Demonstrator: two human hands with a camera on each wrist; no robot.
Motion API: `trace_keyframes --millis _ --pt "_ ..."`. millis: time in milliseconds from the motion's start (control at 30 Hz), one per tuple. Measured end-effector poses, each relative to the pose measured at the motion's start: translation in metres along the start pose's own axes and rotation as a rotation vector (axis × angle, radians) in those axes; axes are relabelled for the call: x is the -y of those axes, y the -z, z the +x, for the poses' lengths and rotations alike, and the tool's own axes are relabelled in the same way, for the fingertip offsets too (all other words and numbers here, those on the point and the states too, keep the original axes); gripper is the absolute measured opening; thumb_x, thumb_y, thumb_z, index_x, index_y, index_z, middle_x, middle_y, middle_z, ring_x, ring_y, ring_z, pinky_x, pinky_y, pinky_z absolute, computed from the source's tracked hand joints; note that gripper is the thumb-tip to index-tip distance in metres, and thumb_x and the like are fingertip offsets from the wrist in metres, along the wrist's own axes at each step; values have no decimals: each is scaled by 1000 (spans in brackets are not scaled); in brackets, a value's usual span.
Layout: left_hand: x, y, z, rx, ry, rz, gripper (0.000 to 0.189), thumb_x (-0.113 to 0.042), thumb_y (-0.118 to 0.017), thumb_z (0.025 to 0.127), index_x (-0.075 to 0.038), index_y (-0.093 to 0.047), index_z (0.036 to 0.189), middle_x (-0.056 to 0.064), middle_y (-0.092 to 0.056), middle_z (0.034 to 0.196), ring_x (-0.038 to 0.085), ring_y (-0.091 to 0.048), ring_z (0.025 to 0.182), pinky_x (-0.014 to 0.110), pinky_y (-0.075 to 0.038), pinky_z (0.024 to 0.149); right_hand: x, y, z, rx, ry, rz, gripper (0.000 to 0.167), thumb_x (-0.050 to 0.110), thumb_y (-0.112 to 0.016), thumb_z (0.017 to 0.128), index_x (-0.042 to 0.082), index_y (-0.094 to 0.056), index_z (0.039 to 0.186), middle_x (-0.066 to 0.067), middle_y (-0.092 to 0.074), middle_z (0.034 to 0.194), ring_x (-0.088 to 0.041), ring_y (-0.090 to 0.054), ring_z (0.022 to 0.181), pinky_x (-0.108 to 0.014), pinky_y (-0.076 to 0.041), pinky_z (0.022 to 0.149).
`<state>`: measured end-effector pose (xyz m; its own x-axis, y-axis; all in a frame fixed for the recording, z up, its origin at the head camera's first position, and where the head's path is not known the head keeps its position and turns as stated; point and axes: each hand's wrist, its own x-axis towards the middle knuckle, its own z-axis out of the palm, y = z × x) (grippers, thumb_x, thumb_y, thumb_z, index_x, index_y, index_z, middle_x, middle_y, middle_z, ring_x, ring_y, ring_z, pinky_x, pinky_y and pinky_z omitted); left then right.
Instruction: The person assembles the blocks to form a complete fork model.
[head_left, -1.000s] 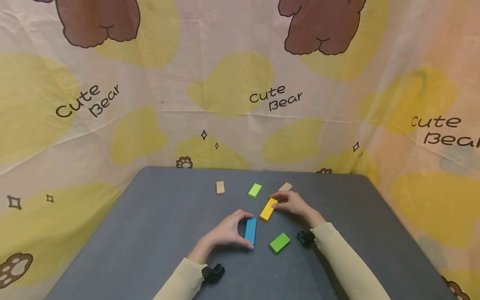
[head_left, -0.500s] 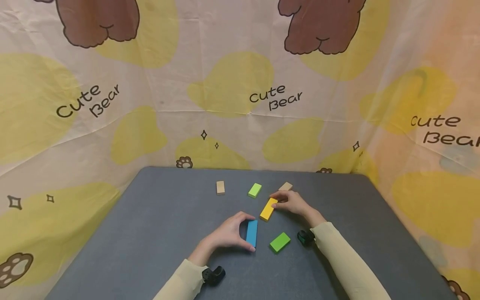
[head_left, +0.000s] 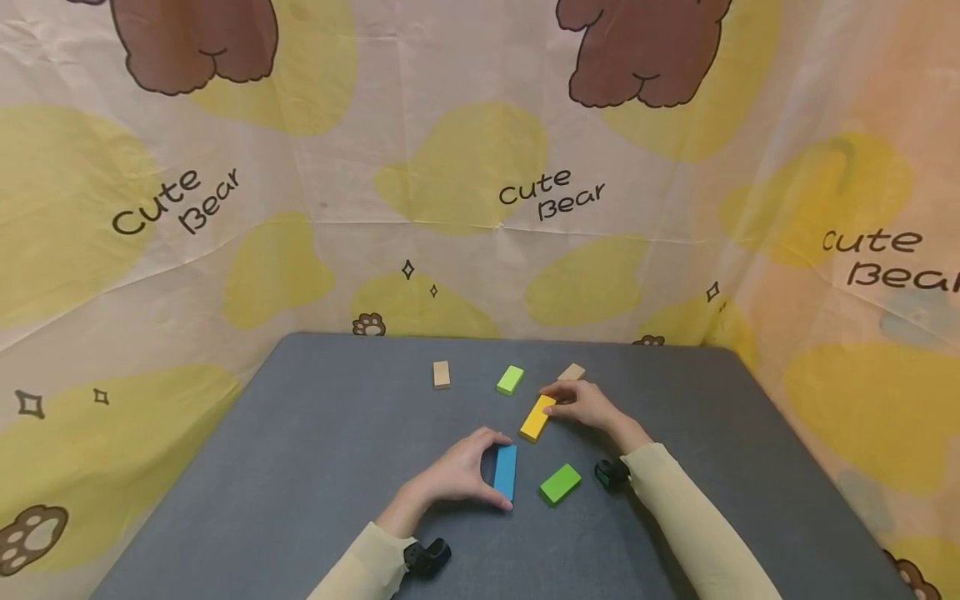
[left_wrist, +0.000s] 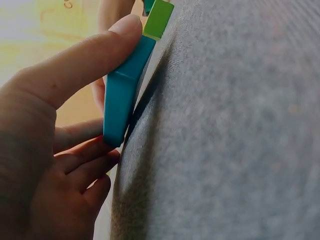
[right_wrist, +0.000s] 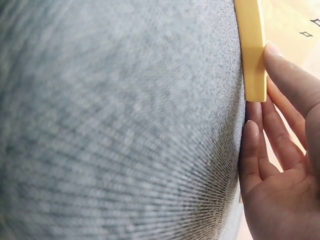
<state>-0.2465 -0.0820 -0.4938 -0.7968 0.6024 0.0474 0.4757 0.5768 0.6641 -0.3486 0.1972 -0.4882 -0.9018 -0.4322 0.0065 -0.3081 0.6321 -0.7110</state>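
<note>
From the head view I am watching the left hand (head_left: pixel 461 471) pinching the blue block (head_left: pixel 506 472) lengthwise, thumb at the near end, fingers curling at the far one, while the right hand (head_left: pixel 588 408) is gripping the yellow block (head_left: pixel 537 419) towards its far end. So both sets of fingers are clamped: the left on blue, the right on yellow. Both blocks are sitting around the middle of the desk (head_left: pixel 300 433), apart from each other, with the blue one nearer the person. The green block (head_left: pixel 560 484) is lying near the blue one's right side; farther back, a lime block (head_left: pixel 510 380), a left wooden block (head_left: pixel 441 375) and a partly hidden right wooden block (head_left: pixel 573 372) are resting. In the left wrist view I am seeing shadow under the blue block, but I am not managing to tell whether its whole underside is touching the desk. I am judging the step in hand to be positioning the blue block while steadying the yellow one. For that I am favouring light, even pressure at both ends, so the blue block is not twisting, a level path clear of the green block, left fingertips staying off the yellow block's near end, and a quiet right grip.
</note>
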Motion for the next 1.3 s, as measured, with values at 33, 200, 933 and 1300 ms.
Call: trace_keyframes --millis 33,200,933,1300 --pt "0 0 0 0 -1 0 87 -59 -80 63 -20 -48 134 -5 -50 126 10 -50 113 36 -44 100 0 0 0 1 9 -4 39 33 -73 83 19 -66 118 0 -67 116 -16 -63 104 -40 -50 93" --pt "-1 -2 0 5 7 0 88 -58 -80 63 -20 -46 134 -6 -49 125 9 -49 111 35 -44 99 -2 1 2 2 4 -14 39 33 -73 82 19 -66 118 0 -66 117 -16 -63 105 -39 -51 93" --pt "-3 -4 1 -6 14 30 93 -60 -81 61 -16 -43 134 -5 -47 122 8 -48 108 32 -43 97 1 0 1 5 -8 19 39 32 -73 82 19 -66 118 0 -66 116 -15 -63 102 -37 -52 91" --pt "-2 -5 1 -5 12 31 93 -60 -80 62 -16 -42 134 -4 -46 123 9 -48 109 33 -44 98 1 0 -1 3 -2 19 39 32 -73 82 19 -66 118 -1 -67 117 -16 -63 104 -39 -51 93"
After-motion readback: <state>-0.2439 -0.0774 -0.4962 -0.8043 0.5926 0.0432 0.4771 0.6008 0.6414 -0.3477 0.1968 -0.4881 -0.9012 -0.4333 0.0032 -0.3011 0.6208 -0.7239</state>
